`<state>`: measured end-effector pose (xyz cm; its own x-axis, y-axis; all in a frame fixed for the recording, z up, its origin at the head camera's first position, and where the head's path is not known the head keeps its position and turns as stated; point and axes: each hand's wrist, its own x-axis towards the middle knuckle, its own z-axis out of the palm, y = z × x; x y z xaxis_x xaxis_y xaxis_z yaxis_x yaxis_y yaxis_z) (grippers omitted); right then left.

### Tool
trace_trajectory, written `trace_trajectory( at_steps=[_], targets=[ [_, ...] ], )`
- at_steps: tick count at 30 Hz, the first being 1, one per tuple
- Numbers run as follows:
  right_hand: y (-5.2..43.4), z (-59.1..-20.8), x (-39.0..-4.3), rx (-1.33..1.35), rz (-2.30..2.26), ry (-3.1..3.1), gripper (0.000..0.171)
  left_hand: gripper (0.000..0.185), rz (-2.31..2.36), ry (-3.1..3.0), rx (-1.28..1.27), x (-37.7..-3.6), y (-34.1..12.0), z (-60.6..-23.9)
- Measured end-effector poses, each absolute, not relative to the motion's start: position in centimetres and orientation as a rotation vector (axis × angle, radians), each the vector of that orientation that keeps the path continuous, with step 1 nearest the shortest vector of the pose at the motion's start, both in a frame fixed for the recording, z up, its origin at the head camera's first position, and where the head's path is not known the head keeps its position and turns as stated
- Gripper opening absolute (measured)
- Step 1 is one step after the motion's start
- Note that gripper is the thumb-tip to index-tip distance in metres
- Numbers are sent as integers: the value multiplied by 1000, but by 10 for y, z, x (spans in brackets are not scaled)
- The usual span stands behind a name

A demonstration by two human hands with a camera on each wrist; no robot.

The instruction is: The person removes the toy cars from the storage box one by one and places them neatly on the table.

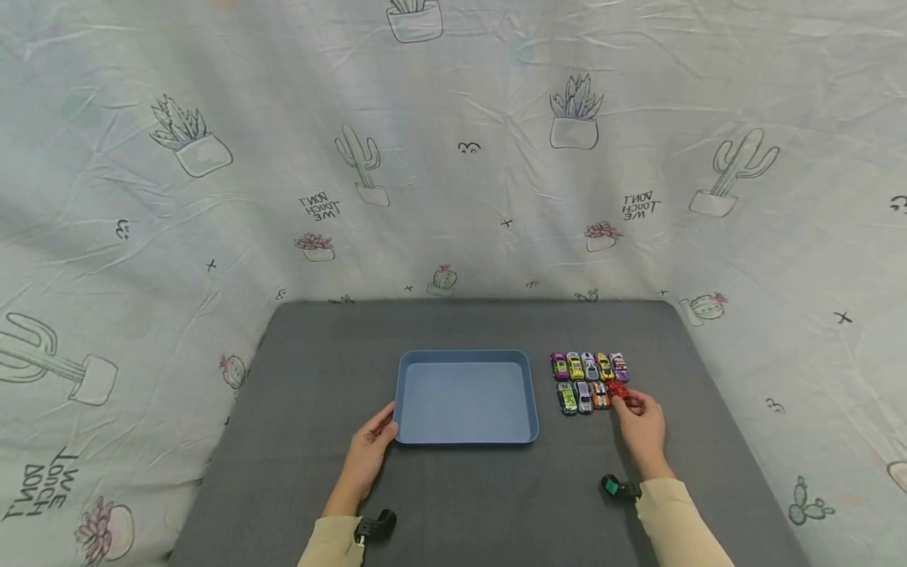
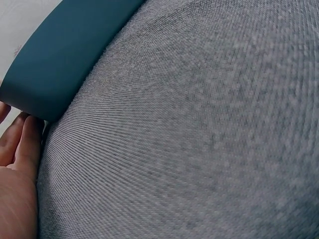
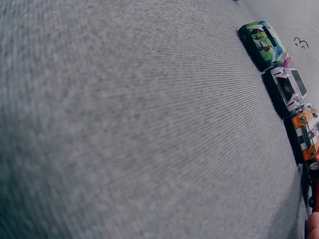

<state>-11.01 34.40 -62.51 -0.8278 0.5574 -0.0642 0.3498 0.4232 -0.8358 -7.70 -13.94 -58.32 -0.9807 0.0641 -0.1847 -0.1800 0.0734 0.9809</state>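
Observation:
A shallow blue tray (image 1: 465,402) lies on the grey table, and my left hand (image 1: 370,449) rests against its near left corner. In the left wrist view, the fingers (image 2: 31,142) touch the tray's outer wall (image 2: 65,55). My right hand (image 1: 643,429) pinches a red toy car (image 1: 619,390) at the right end of the nearer row of cars. Beside it stand an orange-and-white toy car (image 1: 600,395), a white-and-grey one (image 1: 583,397) and a green one (image 1: 567,398). Only a fingertip and part of the red car show in the right wrist view.
Behind the nearer row stands a second row of several toy cars, from a purple-and-green one (image 1: 560,366) to a white-and-purple one (image 1: 620,366). A patterned cloth (image 1: 468,181) hangs behind and beside the grey table (image 1: 482,504).

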Motion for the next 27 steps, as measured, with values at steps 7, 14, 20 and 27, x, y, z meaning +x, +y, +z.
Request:
trace_trajectory(
  at_steps=[7,14,20,27],
  targets=[
    [346,-628,-110,-796,1367,-2472,44,47,2069,2160,-151,-81,-142,-610],
    [348,-630,-109,-789,1371,-2484,48,47,2086,2182,-148,-81,-141,-616],
    [348,-632,-110,-788,1400,-2488,54,47,2079,2177,-160,-80,-143,-617],
    [348,-633,-111,-770,1398,-2506,59,47,2075,2178,-169,-81,-142,-616]
  ],
)
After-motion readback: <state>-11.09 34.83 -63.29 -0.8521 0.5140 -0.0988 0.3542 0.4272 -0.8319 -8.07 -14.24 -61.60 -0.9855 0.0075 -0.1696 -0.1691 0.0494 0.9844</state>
